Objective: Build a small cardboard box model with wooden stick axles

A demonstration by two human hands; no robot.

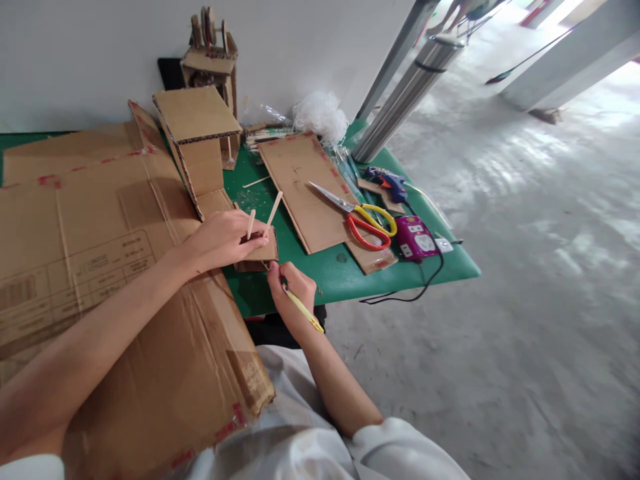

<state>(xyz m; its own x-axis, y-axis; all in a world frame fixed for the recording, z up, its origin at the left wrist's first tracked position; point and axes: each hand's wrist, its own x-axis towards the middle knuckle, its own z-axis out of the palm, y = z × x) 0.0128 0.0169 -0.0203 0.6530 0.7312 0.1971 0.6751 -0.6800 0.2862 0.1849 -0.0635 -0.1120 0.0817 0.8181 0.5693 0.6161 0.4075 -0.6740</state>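
Note:
My left hand (227, 237) presses on a small cardboard piece (267, 250) at the table's near edge, fingers bent over it. Two thin wooden sticks (273, 212) poke up by its fingers; whether they are fixed in the cardboard or held, I cannot tell. My right hand (293, 290) is closed round a slim yellow craft knife (304, 310), its tip end against the front edge of that piece. Behind my left hand stands a folded cardboard structure (203, 163) with a flat top.
A large flattened carton (125, 333) covers the left side of the green table (425, 267). To the right lie a cardboard sheet (300, 180), scissors (370, 223), a glue gun (393, 185) and a purple power socket (416, 237) with a black cable. A metal post (405, 100) rises behind.

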